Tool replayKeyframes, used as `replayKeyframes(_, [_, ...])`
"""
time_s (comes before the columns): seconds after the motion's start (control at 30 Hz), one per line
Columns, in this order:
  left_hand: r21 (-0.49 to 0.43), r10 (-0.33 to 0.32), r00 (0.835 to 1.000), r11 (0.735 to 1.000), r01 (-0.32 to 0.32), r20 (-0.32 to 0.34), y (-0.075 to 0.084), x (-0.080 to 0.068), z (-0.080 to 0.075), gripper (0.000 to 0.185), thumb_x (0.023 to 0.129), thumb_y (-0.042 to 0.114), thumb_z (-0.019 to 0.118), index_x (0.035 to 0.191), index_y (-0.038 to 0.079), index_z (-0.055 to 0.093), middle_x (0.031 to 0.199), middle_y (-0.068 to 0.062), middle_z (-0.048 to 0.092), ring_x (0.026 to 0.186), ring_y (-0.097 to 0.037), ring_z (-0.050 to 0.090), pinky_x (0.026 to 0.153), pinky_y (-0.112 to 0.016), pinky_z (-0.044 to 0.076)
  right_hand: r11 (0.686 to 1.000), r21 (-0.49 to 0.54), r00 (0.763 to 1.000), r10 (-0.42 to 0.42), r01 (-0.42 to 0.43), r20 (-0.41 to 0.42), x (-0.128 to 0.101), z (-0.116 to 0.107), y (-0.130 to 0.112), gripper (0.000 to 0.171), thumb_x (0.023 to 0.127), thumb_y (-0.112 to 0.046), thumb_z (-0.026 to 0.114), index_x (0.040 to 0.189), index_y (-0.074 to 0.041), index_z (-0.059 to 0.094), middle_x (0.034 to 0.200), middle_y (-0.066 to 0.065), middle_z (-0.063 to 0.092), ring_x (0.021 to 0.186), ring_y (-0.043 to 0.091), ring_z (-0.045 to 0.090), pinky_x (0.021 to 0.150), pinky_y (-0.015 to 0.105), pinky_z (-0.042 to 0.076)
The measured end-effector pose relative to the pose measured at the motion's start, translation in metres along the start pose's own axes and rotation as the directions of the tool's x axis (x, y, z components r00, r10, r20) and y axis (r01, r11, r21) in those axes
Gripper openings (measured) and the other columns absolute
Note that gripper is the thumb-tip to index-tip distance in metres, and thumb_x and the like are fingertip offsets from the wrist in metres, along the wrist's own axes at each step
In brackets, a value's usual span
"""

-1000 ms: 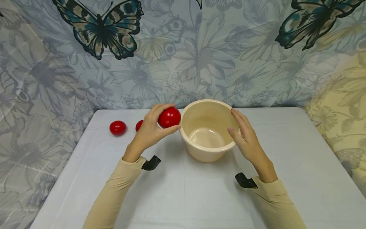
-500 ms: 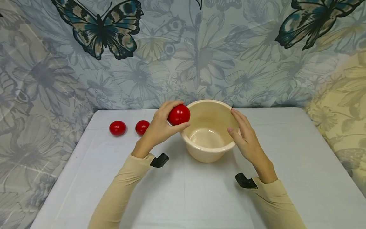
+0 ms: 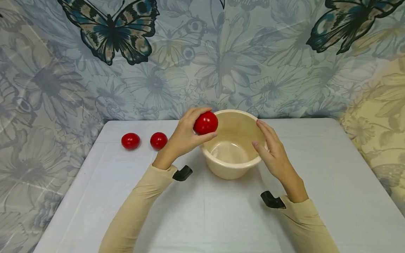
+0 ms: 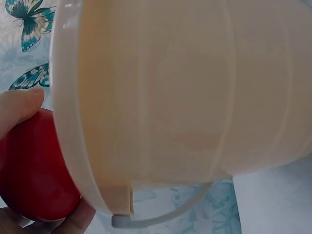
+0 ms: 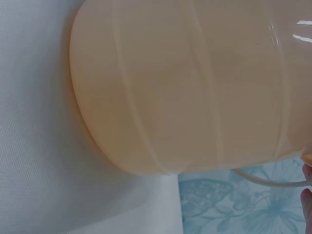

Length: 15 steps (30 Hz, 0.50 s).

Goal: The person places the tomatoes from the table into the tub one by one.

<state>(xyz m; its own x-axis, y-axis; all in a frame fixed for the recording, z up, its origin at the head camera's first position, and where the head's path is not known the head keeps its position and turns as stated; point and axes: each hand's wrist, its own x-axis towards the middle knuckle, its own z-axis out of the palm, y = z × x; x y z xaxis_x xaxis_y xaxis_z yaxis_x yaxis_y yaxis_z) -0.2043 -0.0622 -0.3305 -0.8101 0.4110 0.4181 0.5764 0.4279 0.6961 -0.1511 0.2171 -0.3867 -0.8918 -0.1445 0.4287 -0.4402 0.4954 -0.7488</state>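
Table (image 3: 202, 218): left hand (image 3: 186, 137) moved red ball (image 3: 206, 123) rightward, seemingly over bucket rim (image 3: 232, 164).

A glossy, round red ball (image 3: 206, 123) is held up at the left edge of a cream bucket (image 3: 229, 171). The bucket stands upright, open-topped, its wall faintly ringed

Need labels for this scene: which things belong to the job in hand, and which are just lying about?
Job:
gripped red ball, in left hand
beige bucket, touched by right hand

Lying about, perhaps wanted later:
far-left red ball
neighbouring red ball
both on the white tablecloth
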Motion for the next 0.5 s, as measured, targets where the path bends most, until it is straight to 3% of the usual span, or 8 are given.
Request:
replayKeyframes(0.3, [-0.004,-0.012,0.999,1.000,0.012,0.042,0.005,0.011,0.012,0.064,0.081,0.022,0.082,0.139,0.013,0.054,0.136,-0.008,0.053,0.123,-0.025,0.056,0.101,-0.042,0.053,1.000,-0.010,1.000,0.009,-0.009,0.001,0.000,0.000,0.000,0.062,0.097,-0.010,0.057,0.154,-0.009,0.033,0.160,0.013,0.032,0.149,0.031,0.027,0.120,0.049,0.022])
replayKeyframes(0.5, [0.017,-0.006,0.997,1.000,0.005,0.074,0.004,0.016,0.017,0.065,0.082,0.023,0.081,0.140,0.012,0.053,0.137,-0.008,0.053,0.124,-0.025,0.055,0.102,-0.042,0.052,1.000,-0.004,1.000,0.003,-0.003,0.004,0.001,0.000,0.001,0.062,0.096,-0.009,0.057,0.154,-0.007,0.034,0.159,0.015,0.031,0.148,0.033,0.027,0.120,0.057,0.022])
